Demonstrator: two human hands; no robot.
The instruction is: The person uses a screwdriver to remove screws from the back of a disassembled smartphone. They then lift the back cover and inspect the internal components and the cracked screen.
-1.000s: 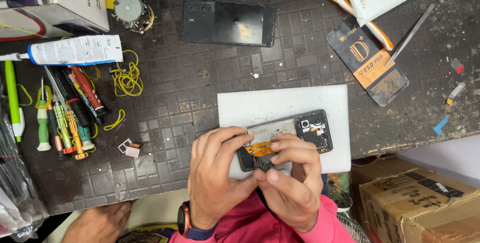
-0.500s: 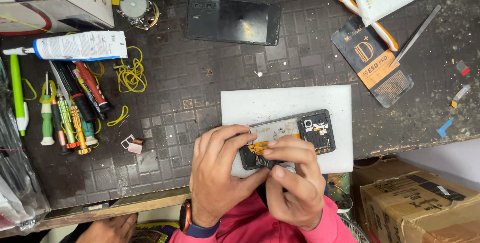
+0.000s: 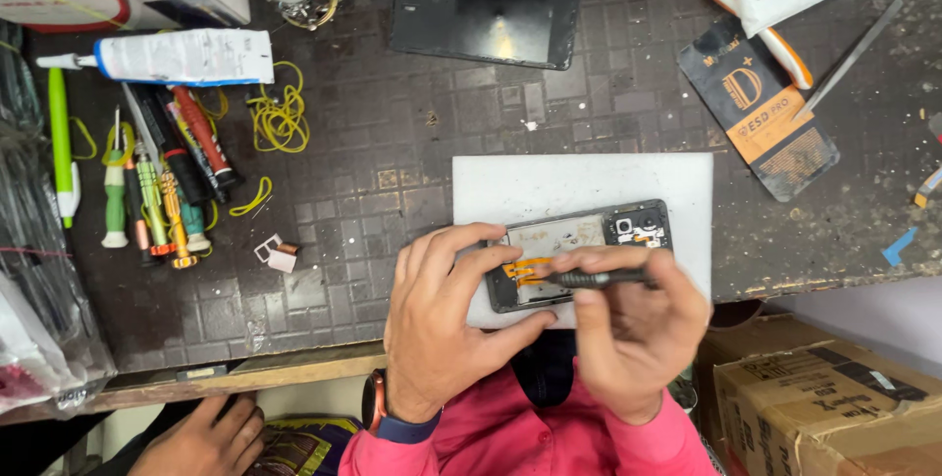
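Observation:
An opened phone (image 3: 589, 240) with its back off lies on a white mat (image 3: 579, 186) near the table's front edge. An orange flex strip shows inside it. My left hand (image 3: 442, 319) grips the phone's left end, thumb and fingers around it. My right hand (image 3: 638, 329) holds a thin dark tool (image 3: 594, 280) laid across the phone's lower part, its tip near the orange strip. Both sleeves are pink, and a watch sits on my left wrist.
A black phone back cover (image 3: 486, 17) lies further back. Screwdrivers and pens (image 3: 162, 182), a white tube (image 3: 182, 56), and yellow rubber bands (image 3: 278, 118) lie at left. An orange-black pouch (image 3: 760, 108) sits at right. Cardboard boxes (image 3: 814, 407) stand below the table. Another person's hand (image 3: 201, 442) shows at bottom left.
My right hand has shifted so the dark tool now lies across the phone. The view has moved slightly; the phone stays on the mat.

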